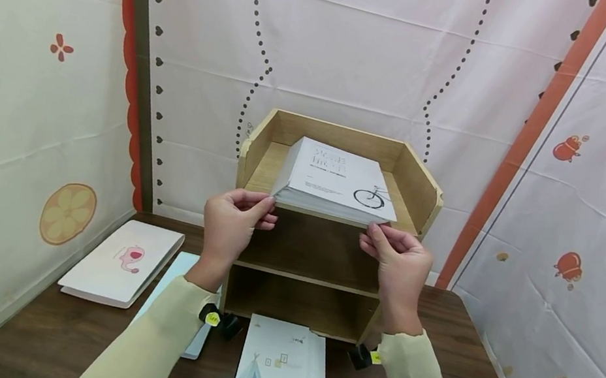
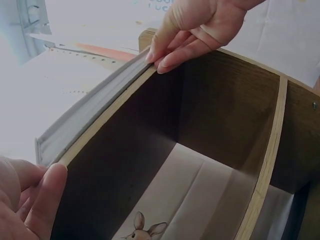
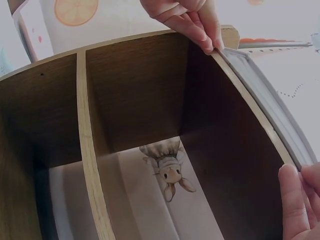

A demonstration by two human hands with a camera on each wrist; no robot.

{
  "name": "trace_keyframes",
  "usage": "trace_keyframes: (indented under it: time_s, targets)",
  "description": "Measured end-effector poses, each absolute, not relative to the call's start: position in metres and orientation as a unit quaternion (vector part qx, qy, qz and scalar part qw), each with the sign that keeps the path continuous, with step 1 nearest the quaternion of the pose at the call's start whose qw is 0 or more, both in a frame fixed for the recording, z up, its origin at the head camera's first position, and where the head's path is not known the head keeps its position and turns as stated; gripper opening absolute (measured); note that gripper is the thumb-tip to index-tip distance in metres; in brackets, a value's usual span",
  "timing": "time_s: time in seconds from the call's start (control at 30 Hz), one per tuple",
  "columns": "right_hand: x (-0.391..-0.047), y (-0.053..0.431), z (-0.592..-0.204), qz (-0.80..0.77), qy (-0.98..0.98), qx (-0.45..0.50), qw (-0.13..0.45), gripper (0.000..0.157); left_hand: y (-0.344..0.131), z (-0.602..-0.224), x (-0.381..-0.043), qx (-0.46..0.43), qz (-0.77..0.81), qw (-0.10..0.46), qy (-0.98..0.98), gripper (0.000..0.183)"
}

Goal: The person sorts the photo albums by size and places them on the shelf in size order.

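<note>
White book (image 1: 340, 176) | atop wooden shelf (image 1: 341, 134) | left hand (image 1: 232, 221) pinching front-left corner | right hand (image 1: 402, 258) pinching front-right corner

Looking like a home-study desk corner, real room or mock-up staying unclear: printed cloth sheets (image 1: 354, 52) are walling 3 sides, wood-grain table (image 1: 456, 345) is sitting between, wooden shelf unit (image 1: 311, 250) is standing on it, books (image 1: 334, 177) are lying around

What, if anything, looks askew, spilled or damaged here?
Nothing stands out. The bicycle-cover book lies on top of the shelf unit, its near side roughly in line with the front edge; the left hand and right hand are at its near corners. No spill or clear damage shows.
</note>
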State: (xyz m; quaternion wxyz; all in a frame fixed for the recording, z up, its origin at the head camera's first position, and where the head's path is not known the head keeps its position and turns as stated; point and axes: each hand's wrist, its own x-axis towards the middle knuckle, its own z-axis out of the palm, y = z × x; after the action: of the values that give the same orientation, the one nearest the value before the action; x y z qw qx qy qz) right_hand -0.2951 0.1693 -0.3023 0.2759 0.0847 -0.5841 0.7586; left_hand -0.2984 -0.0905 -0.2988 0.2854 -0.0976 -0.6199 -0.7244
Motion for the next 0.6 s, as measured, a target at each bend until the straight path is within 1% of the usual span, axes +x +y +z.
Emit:
trace_keyframes:
  time_s: [0.23, 0.6]
  targets:
    - [-0.2949, 0.1667, -0.3008, 0.751, -0.595, 0.067, 0.278, 0.027, -0.0909, -0.2974, -0.2982, -0.094, -0.704, 0.298, -0.638, 0.017]
    - [-0.2958, 0.1645, -0.2996, 0.744, -0.597, 0.067, 0.292, 0.027, -0.0911, -0.2967, -0.2994, -0.105, -0.691, 0.307, -0.645, 0.018]
